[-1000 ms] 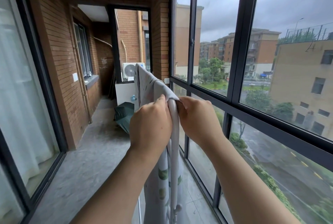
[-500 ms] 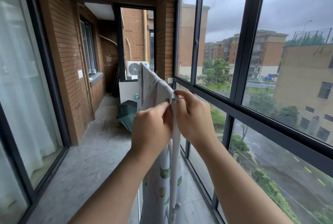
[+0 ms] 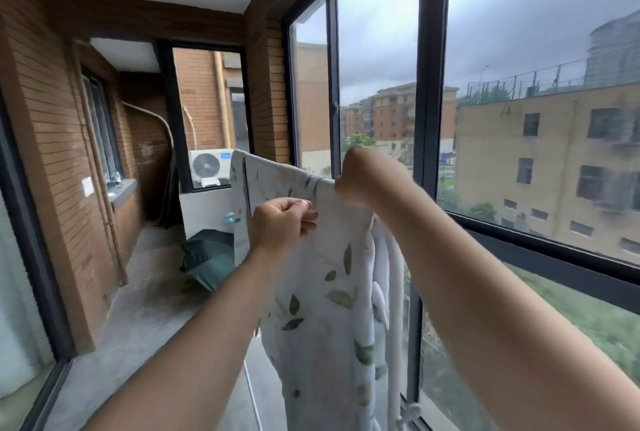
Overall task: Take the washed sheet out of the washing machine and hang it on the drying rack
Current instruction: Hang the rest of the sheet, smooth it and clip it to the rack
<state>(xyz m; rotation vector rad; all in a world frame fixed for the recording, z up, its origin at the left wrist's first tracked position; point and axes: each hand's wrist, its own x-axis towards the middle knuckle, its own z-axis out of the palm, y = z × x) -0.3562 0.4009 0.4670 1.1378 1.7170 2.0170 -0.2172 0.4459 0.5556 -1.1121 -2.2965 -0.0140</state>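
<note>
Along drying rack [image 3: 396, 278] top: sheet [image 3: 322, 309] draped; left hand [image 3: 277, 226] fingers pinch its cloth; right hand [image 3: 356, 177] fingers curled round its top fold.

One sheet [image 3: 322, 309], two hands [image 3: 281, 227].

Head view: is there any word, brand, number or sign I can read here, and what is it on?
No text in this view is readable.
air conditioner unit: small blue mark at its top right corner, too blurred to read.
sheet: leaf print only, no words.
buildings outside the window: no legible signs or numbers; too far and blurred.
</note>
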